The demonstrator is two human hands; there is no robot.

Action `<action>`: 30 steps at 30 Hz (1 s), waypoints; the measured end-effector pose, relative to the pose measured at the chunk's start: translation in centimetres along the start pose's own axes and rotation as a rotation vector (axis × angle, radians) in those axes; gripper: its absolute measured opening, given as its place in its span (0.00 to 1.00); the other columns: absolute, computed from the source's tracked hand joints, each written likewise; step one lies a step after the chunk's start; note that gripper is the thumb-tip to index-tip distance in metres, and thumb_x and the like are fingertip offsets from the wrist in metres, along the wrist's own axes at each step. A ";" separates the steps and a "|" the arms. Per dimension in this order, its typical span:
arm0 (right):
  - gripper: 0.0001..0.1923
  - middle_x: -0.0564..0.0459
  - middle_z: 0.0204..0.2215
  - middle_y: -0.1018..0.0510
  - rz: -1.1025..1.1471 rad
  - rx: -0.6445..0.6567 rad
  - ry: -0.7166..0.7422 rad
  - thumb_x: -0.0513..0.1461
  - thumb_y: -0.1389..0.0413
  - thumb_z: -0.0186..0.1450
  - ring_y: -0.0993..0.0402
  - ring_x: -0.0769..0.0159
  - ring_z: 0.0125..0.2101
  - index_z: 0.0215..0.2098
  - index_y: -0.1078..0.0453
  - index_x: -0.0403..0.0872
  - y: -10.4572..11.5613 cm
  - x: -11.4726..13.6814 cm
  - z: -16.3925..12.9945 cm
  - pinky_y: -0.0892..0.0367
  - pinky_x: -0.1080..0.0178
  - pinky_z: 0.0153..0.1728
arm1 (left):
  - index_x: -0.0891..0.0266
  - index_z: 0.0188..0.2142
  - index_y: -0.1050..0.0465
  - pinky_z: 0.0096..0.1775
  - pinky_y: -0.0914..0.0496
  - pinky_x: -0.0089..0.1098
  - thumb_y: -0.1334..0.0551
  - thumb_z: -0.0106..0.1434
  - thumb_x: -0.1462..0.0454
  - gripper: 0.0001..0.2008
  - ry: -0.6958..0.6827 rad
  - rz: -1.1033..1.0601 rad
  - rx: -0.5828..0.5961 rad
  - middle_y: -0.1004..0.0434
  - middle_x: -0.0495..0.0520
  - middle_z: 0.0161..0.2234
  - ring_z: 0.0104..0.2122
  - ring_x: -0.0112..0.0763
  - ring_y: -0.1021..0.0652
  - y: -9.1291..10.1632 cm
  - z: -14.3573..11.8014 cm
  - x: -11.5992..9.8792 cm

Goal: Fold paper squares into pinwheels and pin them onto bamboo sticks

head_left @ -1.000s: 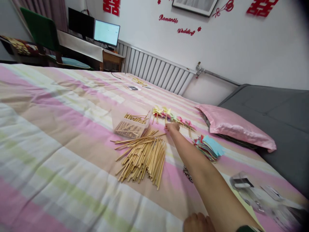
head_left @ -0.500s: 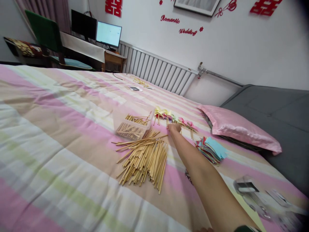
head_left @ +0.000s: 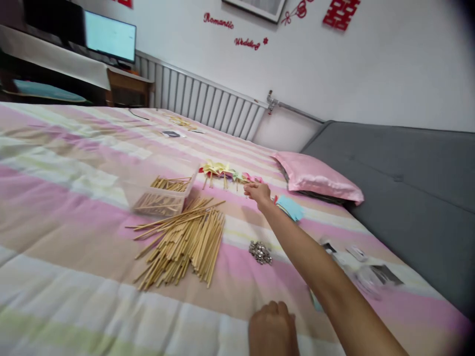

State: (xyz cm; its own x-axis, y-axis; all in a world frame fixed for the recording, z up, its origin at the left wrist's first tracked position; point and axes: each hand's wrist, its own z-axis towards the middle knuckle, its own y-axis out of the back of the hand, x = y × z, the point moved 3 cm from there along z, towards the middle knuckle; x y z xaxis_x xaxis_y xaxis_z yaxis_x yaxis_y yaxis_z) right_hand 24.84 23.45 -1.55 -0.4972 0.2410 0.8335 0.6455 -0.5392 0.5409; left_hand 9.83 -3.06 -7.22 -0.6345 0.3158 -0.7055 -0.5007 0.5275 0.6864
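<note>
My right hand (head_left: 257, 192) reaches out over the bed, its fingers bent and partly apart, with nothing visible in them. Just beyond it lies a row of coloured paper pinwheels (head_left: 217, 169) on thin sticks. A stack of cut paper (head_left: 291, 207), light blue on top, is partly hidden behind my right forearm. My left hand (head_left: 272, 329) is closed low at the front, near the bed surface; what its fingers hold, if anything, is hidden. Between the hands lies a heap of small silvery metal pieces (head_left: 260, 252). Left of it spreads a pile of wooden sticks (head_left: 185, 244).
A clear plastic box (head_left: 163, 207) with more sticks stands behind the pile. Clear plastic packets (head_left: 367, 279) lie to the right of my forearm. A pink pillow (head_left: 319, 178) rests by the grey headboard (head_left: 393, 173). Small items (head_left: 172, 134) lie at the far side.
My right hand has drawn back from the pinwheel row and lifted. My left hand has come into view at the front. The view has turned right, uncovering the metal pieces.
</note>
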 end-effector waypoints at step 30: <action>0.18 0.31 0.35 0.22 -0.670 -0.048 -0.392 0.51 0.43 0.55 0.28 0.37 0.42 0.29 0.26 0.43 24.9 -13.9 -22.4 0.38 0.43 0.41 | 0.59 0.27 0.28 0.29 0.43 0.29 0.46 0.64 0.60 0.12 0.029 0.171 -0.288 0.22 0.51 0.27 0.28 0.34 0.25 2.3 0.6 -2.1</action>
State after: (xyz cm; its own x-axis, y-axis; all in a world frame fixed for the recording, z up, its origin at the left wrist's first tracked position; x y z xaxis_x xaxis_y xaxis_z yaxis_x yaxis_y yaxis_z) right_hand 34.83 -11.40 -2.20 -0.5256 0.7907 0.3138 0.2490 -0.2098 0.9455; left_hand 10.38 -2.03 -4.25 -0.7383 0.3553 -0.5733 -0.5288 0.2227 0.8190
